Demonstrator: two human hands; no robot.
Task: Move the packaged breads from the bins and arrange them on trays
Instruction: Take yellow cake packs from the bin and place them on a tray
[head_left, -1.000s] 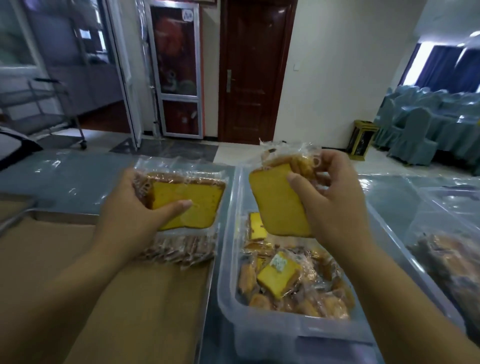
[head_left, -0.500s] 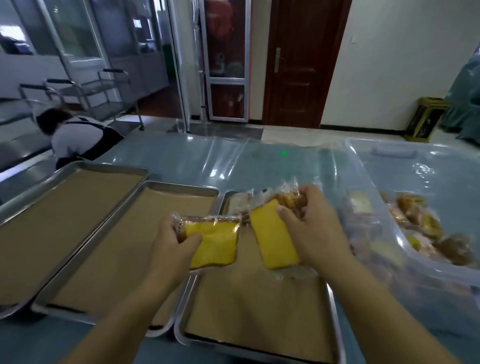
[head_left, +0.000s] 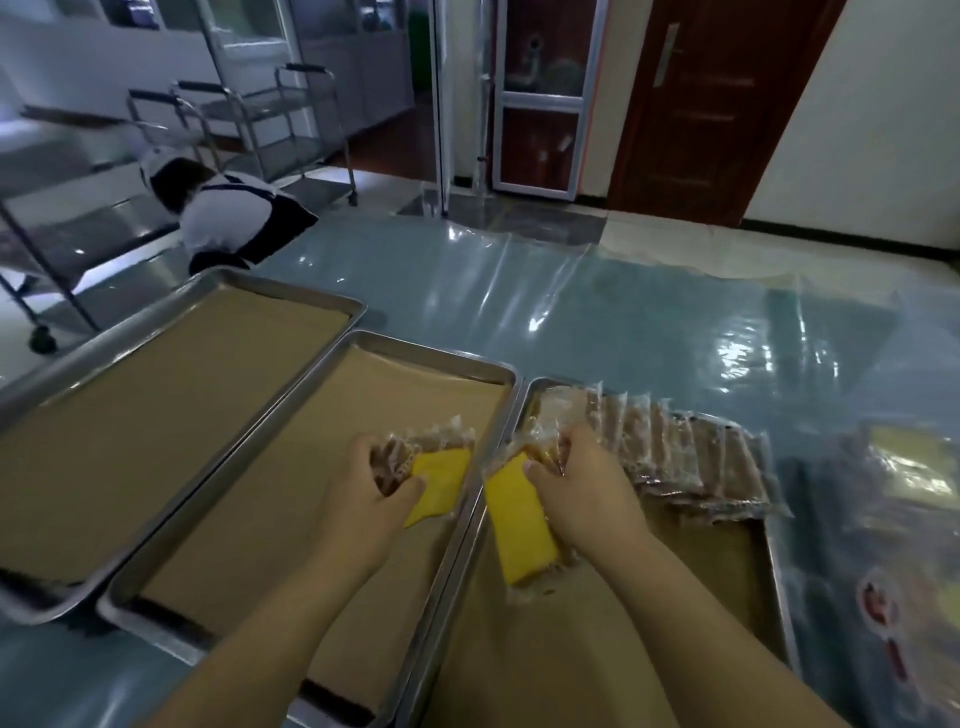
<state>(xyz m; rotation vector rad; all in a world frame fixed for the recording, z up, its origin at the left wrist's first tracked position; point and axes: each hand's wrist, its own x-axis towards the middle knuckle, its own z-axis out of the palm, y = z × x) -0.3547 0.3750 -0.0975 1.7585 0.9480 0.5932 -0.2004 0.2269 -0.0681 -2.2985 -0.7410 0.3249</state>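
My left hand (head_left: 363, 493) grips a packaged yellow bread slice (head_left: 439, 483) over the right edge of the middle tray (head_left: 322, 467). My right hand (head_left: 587, 493) grips a second packaged yellow slice (head_left: 519, 525) over the left part of the right tray (head_left: 571, 649). A row of packaged breads (head_left: 691, 457) leans along the far end of that right tray. The clear bin (head_left: 893, 467) with more packaged bread lies blurred at the far right.
A third paper-lined tray (head_left: 156, 395) sits at the left on the table's blue plastic cover (head_left: 597, 322). A person (head_left: 228, 218) crouches beyond the table's far left corner, near metal carts (head_left: 249, 119).
Both hands carried their slices from above the bin leftward and down to the trays. The view swung left, so the bin slid to the right edge.
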